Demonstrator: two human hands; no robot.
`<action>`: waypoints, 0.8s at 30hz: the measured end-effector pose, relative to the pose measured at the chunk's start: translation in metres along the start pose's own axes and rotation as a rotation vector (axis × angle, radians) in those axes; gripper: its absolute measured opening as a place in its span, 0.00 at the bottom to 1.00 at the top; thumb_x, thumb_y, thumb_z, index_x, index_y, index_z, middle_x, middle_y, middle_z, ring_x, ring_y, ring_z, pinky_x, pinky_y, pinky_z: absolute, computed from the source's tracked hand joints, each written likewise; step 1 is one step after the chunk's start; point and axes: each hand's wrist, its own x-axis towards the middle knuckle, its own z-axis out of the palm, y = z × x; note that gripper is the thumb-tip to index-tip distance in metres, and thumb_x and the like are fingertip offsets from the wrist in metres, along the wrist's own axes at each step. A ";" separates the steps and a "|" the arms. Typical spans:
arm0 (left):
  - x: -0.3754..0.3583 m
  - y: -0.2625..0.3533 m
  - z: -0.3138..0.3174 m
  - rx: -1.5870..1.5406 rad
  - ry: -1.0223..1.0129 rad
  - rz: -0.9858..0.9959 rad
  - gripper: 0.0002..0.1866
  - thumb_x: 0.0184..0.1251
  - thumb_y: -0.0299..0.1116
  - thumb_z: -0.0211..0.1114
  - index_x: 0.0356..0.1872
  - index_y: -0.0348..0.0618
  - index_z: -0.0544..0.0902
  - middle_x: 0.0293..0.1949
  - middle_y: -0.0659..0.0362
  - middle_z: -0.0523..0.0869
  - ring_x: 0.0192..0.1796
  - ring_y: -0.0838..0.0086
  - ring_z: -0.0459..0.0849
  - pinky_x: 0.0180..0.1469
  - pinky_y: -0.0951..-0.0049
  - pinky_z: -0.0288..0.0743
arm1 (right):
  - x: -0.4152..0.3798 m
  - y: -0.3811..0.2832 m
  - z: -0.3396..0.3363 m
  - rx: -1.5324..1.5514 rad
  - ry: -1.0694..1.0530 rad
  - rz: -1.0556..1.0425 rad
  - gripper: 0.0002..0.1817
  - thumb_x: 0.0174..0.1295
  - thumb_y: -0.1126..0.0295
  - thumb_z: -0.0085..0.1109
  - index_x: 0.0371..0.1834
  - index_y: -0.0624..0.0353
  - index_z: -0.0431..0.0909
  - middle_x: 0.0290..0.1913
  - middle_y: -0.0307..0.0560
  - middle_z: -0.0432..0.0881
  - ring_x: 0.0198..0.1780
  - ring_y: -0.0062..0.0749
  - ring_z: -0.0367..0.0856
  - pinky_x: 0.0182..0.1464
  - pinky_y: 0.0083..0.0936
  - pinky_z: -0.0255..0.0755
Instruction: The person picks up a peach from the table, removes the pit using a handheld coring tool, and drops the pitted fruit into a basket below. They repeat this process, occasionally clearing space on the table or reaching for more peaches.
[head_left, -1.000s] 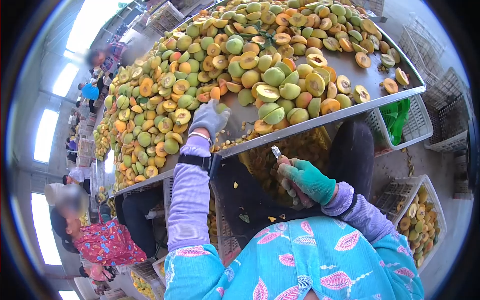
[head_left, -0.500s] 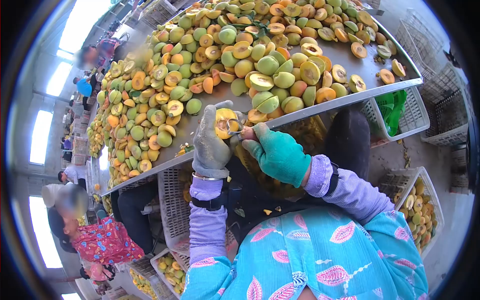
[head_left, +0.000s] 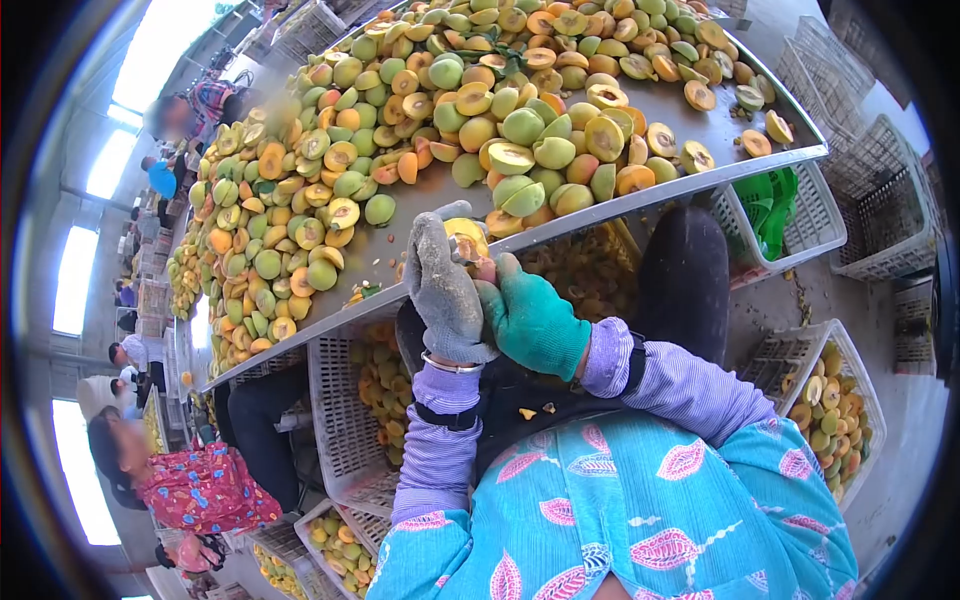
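Left hand (head_left: 447, 300) has fingers clamped on fruit (head_left: 466, 229), right hand (head_left: 541, 320) on the tool (head_left: 485, 269) — a juicy slip towards eleven o'clock could jab them!

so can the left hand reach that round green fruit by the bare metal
Probably, yes: mostly bare table lies between left hand and green fruit, though its grip already holds a cut fruit.

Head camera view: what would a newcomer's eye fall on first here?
Probably the great heap of green and orange apricot-like fruit, many pieces halved, spread over the metal table ahead. Next, at its near edge, the gray-gloved left hand holding a cut fruit and the bright green-gloved right hand close against it. Below them, the turquoise shirt with pink leaf shapes stands out.
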 end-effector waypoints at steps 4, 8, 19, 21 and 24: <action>0.015 0.006 -0.018 0.278 -0.268 0.073 0.26 0.78 0.49 0.45 0.45 0.34 0.81 0.35 0.53 0.84 0.38 0.73 0.82 0.42 0.73 0.78 | -0.001 0.005 -0.002 0.366 -0.119 0.126 0.17 0.72 0.57 0.49 0.44 0.64 0.69 0.29 0.68 0.78 0.34 0.64 0.80 0.33 0.48 0.73; 0.015 -0.001 -0.015 0.229 -0.193 -0.038 0.25 0.78 0.47 0.44 0.42 0.33 0.81 0.34 0.53 0.85 0.36 0.73 0.82 0.40 0.75 0.77 | -0.003 -0.019 -0.014 0.581 -0.274 0.396 0.18 0.72 0.58 0.49 0.47 0.65 0.70 0.33 0.64 0.80 0.34 0.60 0.81 0.36 0.44 0.74; 0.007 -0.008 -0.017 0.541 -0.218 0.295 0.19 0.78 0.38 0.43 0.39 0.35 0.79 0.37 0.54 0.85 0.37 0.70 0.82 0.45 0.68 0.76 | -0.003 0.009 -0.004 0.489 -0.150 0.155 0.23 0.73 0.56 0.47 0.61 0.61 0.67 0.31 0.51 0.80 0.19 0.27 0.76 0.20 0.26 0.71; 0.006 -0.013 -0.020 0.755 -0.222 0.638 0.19 0.79 0.36 0.42 0.40 0.34 0.79 0.39 0.53 0.85 0.37 0.72 0.82 0.43 0.69 0.77 | 0.005 0.005 -0.028 0.747 -0.515 0.439 0.21 0.72 0.55 0.48 0.56 0.62 0.69 0.30 0.49 0.79 0.18 0.25 0.74 0.20 0.26 0.71; 0.000 0.016 -0.018 0.285 -0.386 0.023 0.21 0.80 0.38 0.40 0.41 0.33 0.79 0.38 0.53 0.85 0.35 0.73 0.81 0.41 0.72 0.78 | -0.001 -0.003 -0.044 0.743 -0.588 0.474 0.19 0.72 0.54 0.48 0.49 0.62 0.71 0.25 0.42 0.76 0.17 0.21 0.70 0.19 0.23 0.68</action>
